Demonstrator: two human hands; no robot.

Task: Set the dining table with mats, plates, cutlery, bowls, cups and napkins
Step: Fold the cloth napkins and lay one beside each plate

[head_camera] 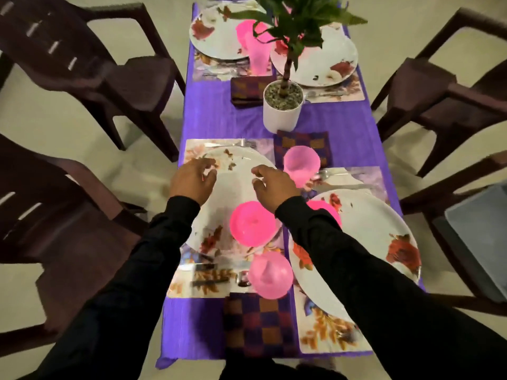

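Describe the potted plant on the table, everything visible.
The potted plant stands upright near the middle of the purple tablecloth, between the far and near place settings. Its pot is a plain white cylinder, smooth like ceramic or plastic, topped with grey-brown gravel. A thin banded stem rises from the gravel to a spray of long green leaves that overhang the far right plate and partly hide a pink cup. A checked napkin lies beside the pot's left; another sits just in front.

Both hands over the near-left plate, empty
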